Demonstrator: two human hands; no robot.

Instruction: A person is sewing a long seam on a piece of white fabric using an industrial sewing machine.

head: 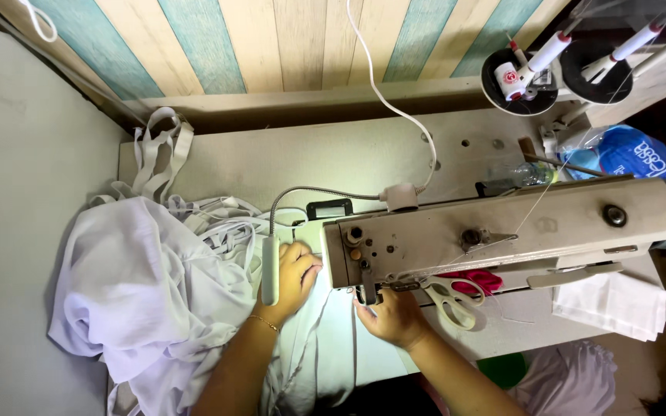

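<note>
while we looked down from the head camera, our left hand (296,271) lay flat on the pale white cotton fabric (148,293), fingers together and curled slightly, pressing the cloth to the bed just left of the needle end of the worn beige industrial sewing machine (502,231). it gripped nothing, just palm and fingers on the cloth. a thin gold bracelet (265,323) sat on that wrist. our right hand (391,314) sat under the machine head, fingertips up against the presser foot area; fingers were bunched close on the fabric edge there, but we could not tell whether they pinched it or only touched it. most of the fabric was heaped in loose folds on the left of the light grey laminate table (333,158), with one strip running between our hands and under the needle. a tangle of white fabric straps (159,150) lay behind the heap. a slim white led lamp on a grey gooseneck (270,270) hung just beside our left hand. scissors with cream plastic handles (450,302) lay on the table just right of our right hand, next to a scrap of bright pink cloth (478,279). a folded white cloth piece (614,304) lay further right. two thread spools on black stands (549,65) stood at the far right corner, near a blue plastic bag (634,154).
</note>
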